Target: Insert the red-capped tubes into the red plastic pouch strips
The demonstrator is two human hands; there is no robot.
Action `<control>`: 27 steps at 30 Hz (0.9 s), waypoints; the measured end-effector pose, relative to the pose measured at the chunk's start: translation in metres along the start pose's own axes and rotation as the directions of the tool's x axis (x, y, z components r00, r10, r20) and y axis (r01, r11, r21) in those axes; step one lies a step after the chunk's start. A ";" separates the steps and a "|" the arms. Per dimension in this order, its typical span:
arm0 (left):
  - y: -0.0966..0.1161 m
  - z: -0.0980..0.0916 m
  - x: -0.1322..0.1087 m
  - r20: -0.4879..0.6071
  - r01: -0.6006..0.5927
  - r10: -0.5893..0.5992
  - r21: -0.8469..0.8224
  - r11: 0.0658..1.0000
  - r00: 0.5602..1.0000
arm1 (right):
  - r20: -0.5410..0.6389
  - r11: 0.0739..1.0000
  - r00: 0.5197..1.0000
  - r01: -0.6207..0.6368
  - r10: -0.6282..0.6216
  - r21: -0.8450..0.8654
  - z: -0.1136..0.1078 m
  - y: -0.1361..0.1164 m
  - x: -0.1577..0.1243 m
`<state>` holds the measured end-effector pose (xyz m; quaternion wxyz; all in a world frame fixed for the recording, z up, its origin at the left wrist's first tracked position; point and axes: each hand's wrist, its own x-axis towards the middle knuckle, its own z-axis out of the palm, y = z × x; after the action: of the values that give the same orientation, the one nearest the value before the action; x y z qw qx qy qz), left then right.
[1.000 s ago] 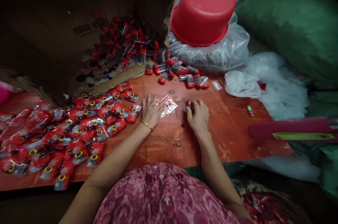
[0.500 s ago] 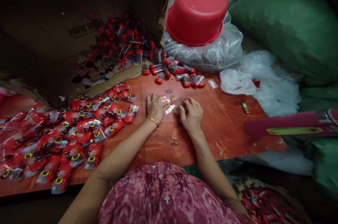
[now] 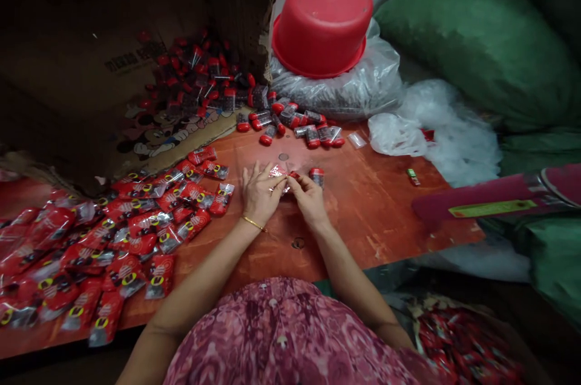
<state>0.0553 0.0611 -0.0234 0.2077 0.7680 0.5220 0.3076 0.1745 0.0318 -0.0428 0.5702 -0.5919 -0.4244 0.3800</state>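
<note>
A small red printed plastic bag (image 3: 277,171) lies on the orange tabletop, partly hidden by my fingers. My left hand (image 3: 262,196) rests over it from the left, thumb and forefinger pinching its near edge, other fingers lying forward. From the right, my right hand (image 3: 310,200) meets the left at the fingertips and pinches the same bag. Just beyond the right hand's knuckles stands a small clear container with a red cap (image 3: 316,176) and dark contents, apart from the bag. A gold bracelet (image 3: 254,224) circles my left wrist.
Filled red packets (image 3: 136,221) are heaped at left. A cardboard box (image 3: 181,149) lies open with many red-capped containers (image 3: 195,76) spilling out. An upturned red basin (image 3: 324,22) sits on a clear sack (image 3: 336,94). A magenta pole-like object (image 3: 490,197) juts in at right.
My right hand has left the red-capped container, now uncovered on the table, and moved left to the bag. My left hand has closed its fingertips on the bag. The view has shifted slightly.
</note>
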 end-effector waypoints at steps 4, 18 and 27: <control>0.004 -0.007 -0.010 0.040 0.193 -0.188 -0.181 0.964 0.981 | -0.066 0.998 0.996 0.053 -0.055 -0.033 0.003 -0.004 -0.002; 0.019 -0.006 -0.008 0.593 0.665 -0.546 -0.742 -0.087 0.591 | 0.002 0.884 0.987 0.146 -0.162 -0.445 -0.008 -0.002 -0.011; 0.007 -0.013 -0.006 0.627 0.651 -0.532 -0.739 -0.173 0.569 | -0.032 0.499 0.997 0.007 -0.070 -0.866 -0.064 0.010 0.009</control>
<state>0.0495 0.0527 -0.0107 0.7699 0.1395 0.4911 0.3829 0.2378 0.0181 -0.0488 0.2193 -0.7997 -0.5524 0.0853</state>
